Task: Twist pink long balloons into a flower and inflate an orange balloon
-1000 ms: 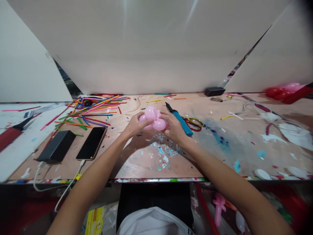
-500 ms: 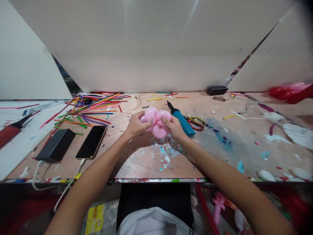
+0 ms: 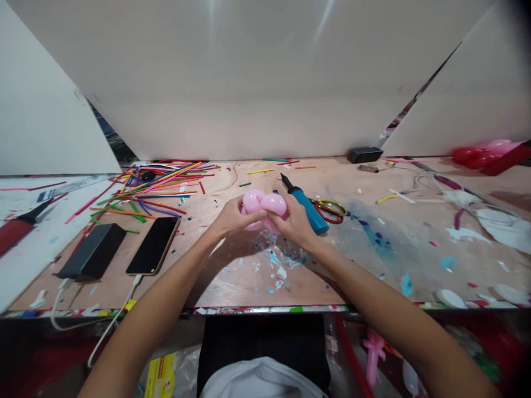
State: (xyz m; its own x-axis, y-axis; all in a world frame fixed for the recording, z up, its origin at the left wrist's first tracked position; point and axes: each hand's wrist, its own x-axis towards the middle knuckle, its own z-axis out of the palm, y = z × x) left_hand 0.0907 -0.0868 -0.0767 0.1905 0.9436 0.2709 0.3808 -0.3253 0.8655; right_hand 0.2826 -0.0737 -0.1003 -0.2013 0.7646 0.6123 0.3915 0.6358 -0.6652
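Note:
Between my hands, above the middle of the wooden table, is a pink twisted balloon (image 3: 274, 204) made of several round bubbles. My left hand (image 3: 234, 216) grips its left side, with the thumb lying across the front. On the other side my right hand (image 3: 293, 220) has closed round it, thumb pressed in near the left thumb. The lower bubbles are partly hidden by the thumbs and palms. Just beyond my right hand lies a blue balloon pump (image 3: 309, 207), its black nozzle pointing to the back left. Scissors (image 3: 332, 211) with red and yellow handles rest beside the pump.
Uninflated long balloons (image 3: 166, 185) in many colours are heaped at the back left. A phone (image 3: 153, 246) and a black box (image 3: 93, 251), both with white cables, lie at the left. Another black box (image 3: 365, 155) stands by the back panel (image 3: 249, 83). Red balloons (image 3: 473, 157) sit far right.
My hands have rolled the pink balloon and moved closer together. My thumbs now cover its lower front bubble, which showed plainly before. The camera view has shifted slightly.

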